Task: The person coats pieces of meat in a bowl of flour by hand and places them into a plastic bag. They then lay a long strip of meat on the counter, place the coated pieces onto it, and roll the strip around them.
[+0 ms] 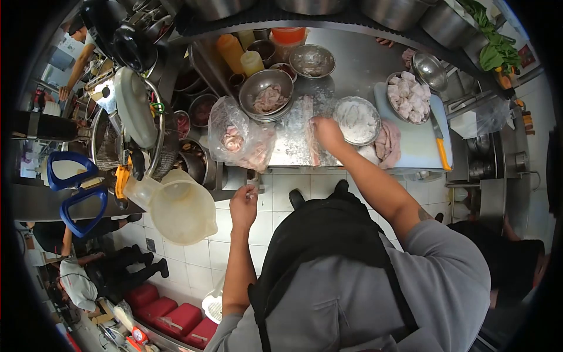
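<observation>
My right hand [328, 134] is closed over the floured counter, its fingertips at the upper part of a long strip of pale meat [309, 120]. Just right of it stands a bowl of white flour [356, 121]. My left hand [243, 206] is held in front of the counter edge, fingers curled together; what they hold, if anything, is too small to tell. Beyond it lies a clear plastic bag [226, 132] with raw meat. A metal bowl [265, 92] with meat pieces sits behind the bag. To the right, a bowl of pale floured pieces [408, 97] rests on a white board [392, 126].
An orange-handled knife [441, 146] and a pink cloth [387, 144] lie at the right. A plastic jug [183, 208] and blue-handled tools [82, 205] hang at the left. Squeeze bottles [252, 63] stand behind. Other people [111, 273] are at the lower left and right.
</observation>
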{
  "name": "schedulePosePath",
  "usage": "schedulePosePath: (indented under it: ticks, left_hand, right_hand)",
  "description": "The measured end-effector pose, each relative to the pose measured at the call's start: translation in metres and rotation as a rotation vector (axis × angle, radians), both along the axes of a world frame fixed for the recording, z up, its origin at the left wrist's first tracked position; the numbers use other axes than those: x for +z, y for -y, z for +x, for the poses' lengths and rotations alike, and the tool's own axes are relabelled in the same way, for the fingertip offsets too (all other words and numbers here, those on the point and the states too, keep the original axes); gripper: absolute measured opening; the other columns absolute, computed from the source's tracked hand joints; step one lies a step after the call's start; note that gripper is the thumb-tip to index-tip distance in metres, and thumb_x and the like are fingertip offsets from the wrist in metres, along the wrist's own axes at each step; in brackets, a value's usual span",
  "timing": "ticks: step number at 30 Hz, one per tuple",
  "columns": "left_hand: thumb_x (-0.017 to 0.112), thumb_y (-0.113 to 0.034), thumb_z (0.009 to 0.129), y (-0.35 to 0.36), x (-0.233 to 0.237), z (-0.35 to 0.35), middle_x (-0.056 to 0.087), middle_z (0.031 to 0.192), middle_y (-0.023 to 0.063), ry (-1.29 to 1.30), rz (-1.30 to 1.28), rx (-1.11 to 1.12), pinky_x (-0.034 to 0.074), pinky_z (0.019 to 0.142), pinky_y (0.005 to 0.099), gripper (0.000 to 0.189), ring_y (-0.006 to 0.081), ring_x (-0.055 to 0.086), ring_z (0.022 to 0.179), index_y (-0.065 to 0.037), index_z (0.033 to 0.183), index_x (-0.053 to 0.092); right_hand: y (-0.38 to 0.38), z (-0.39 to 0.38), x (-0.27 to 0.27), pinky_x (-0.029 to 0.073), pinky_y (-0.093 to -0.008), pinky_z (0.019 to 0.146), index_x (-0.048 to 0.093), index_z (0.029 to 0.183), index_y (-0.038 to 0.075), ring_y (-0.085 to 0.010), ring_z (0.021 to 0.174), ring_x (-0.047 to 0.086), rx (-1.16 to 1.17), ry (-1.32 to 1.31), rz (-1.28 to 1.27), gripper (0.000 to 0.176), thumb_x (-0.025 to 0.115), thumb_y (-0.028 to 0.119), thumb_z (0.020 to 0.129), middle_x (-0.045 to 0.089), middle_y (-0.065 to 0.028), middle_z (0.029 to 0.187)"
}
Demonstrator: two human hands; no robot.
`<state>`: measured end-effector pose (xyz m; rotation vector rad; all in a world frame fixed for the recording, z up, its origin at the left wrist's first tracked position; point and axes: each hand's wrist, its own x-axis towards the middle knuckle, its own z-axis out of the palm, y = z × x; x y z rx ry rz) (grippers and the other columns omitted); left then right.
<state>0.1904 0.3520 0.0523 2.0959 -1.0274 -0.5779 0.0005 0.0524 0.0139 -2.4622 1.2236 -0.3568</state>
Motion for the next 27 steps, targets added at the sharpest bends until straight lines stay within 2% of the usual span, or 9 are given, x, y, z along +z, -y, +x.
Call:
schedulePosePath:
  ticks: [2, 3, 9, 11, 15, 17, 20, 22, 27]
  left_hand:
    - [0.066, -0.011, 0.088, -0.002, -0.001, 0.002, 0.069, 0.095, 0.0180, 0.003, 0.027, 0.001, 0.054, 0.076, 0.0396, 0.017, 0.0332, 0.069, 0.084, 0.000, 0.100, 0.068]
    - [0.066, -0.012, 0.089, -0.003, -0.002, 0.002, 0.070, 0.094, 0.0174, 0.022, 0.024, 0.003, 0.054, 0.076, 0.0376, 0.018, 0.0303, 0.069, 0.083, 0.000, 0.102, 0.068]
    - [0.067, -0.013, 0.089, -0.012, -0.003, 0.001, 0.071, 0.092, 0.0165, 0.032, 0.028, 0.020, 0.054, 0.073, 0.0348, 0.018, 0.0269, 0.070, 0.080, 0.000, 0.102, 0.069]
    - [0.066, -0.012, 0.089, -0.012, -0.002, -0.002, 0.070, 0.093, 0.0181, 0.012, 0.016, 0.001, 0.054, 0.071, 0.0373, 0.016, 0.0319, 0.069, 0.079, 0.000, 0.100, 0.068]
    - [0.067, -0.013, 0.090, -0.010, -0.008, 0.000, 0.072, 0.090, 0.0145, 0.023, 0.020, 0.013, 0.053, 0.074, 0.0330, 0.018, 0.0230, 0.069, 0.080, -0.001, 0.102, 0.070]
    - [0.067, -0.013, 0.090, -0.009, -0.006, 0.002, 0.071, 0.090, 0.0142, 0.031, 0.018, 0.022, 0.053, 0.075, 0.0327, 0.018, 0.0226, 0.069, 0.080, 0.000, 0.103, 0.070]
    - [0.067, -0.013, 0.090, -0.007, -0.011, 0.004, 0.071, 0.090, 0.0146, -0.003, -0.006, 0.030, 0.053, 0.075, 0.0323, 0.019, 0.0226, 0.068, 0.079, 0.000, 0.103, 0.069]
    - [0.067, -0.013, 0.090, -0.005, -0.011, 0.003, 0.071, 0.092, 0.0152, -0.016, -0.009, 0.019, 0.053, 0.074, 0.0329, 0.019, 0.0230, 0.068, 0.080, 0.000, 0.103, 0.069]
    - [0.066, -0.014, 0.091, 0.005, -0.006, -0.001, 0.071, 0.094, 0.0166, 0.001, 0.014, -0.019, 0.054, 0.074, 0.0341, 0.020, 0.0244, 0.069, 0.080, 0.000, 0.104, 0.069]
  right_hand:
    - [-0.020, 0.002, -0.007, 0.052, -0.0443, 0.089, 0.062, 0.121, -0.002, -0.0385, 0.105, 0.065, 0.099, -0.235, -0.043, 0.038, 0.062, 0.013, 0.085, 0.066, -0.0241, 0.118]
    - [-0.028, -0.006, -0.029, 0.040, -0.0483, 0.107, 0.045, 0.138, -0.006, -0.0417, 0.130, 0.048, 0.277, -0.338, -0.188, 0.055, 0.055, 0.024, 0.093, 0.046, -0.0276, 0.144]
    - [-0.041, 0.004, -0.016, 0.022, -0.0484, 0.120, 0.028, 0.149, -0.007, -0.0393, 0.146, 0.026, 0.076, -0.231, -0.012, 0.069, 0.046, 0.038, 0.100, 0.027, -0.0267, 0.156]
    - [-0.040, 0.007, -0.026, 0.025, -0.0488, 0.118, 0.030, 0.147, -0.008, -0.0406, 0.144, 0.029, 0.082, -0.228, -0.004, 0.068, 0.047, 0.036, 0.099, 0.030, -0.0270, 0.155]
    - [-0.017, -0.001, 0.008, 0.036, -0.0513, 0.109, 0.047, 0.137, -0.007, -0.0401, 0.132, 0.044, 0.073, -0.029, -0.238, 0.059, 0.051, 0.033, 0.094, 0.048, -0.0277, 0.141]
    - [0.025, -0.029, 0.011, 0.044, -0.0525, 0.100, 0.061, 0.123, -0.004, -0.0377, 0.116, 0.058, -0.058, 0.036, -0.072, 0.048, 0.056, 0.030, 0.089, 0.063, -0.0254, 0.121]
    - [0.044, -0.064, 0.064, 0.049, -0.0494, 0.095, 0.070, 0.109, 0.001, -0.0370, 0.105, 0.065, -0.159, -0.432, 0.130, 0.035, 0.059, 0.023, 0.085, 0.069, -0.0228, 0.110]
    - [0.052, -0.081, 0.059, 0.050, -0.0470, 0.093, 0.071, 0.106, 0.002, -0.0375, 0.103, 0.067, -0.121, -0.651, 0.248, 0.032, 0.060, 0.021, 0.082, 0.069, -0.0224, 0.110]
    - [0.072, -0.097, -0.025, 0.054, -0.0421, 0.086, 0.073, 0.104, 0.003, -0.0381, 0.096, 0.069, -0.132, -0.472, 0.125, 0.035, 0.068, 0.025, 0.077, 0.071, -0.0219, 0.102]
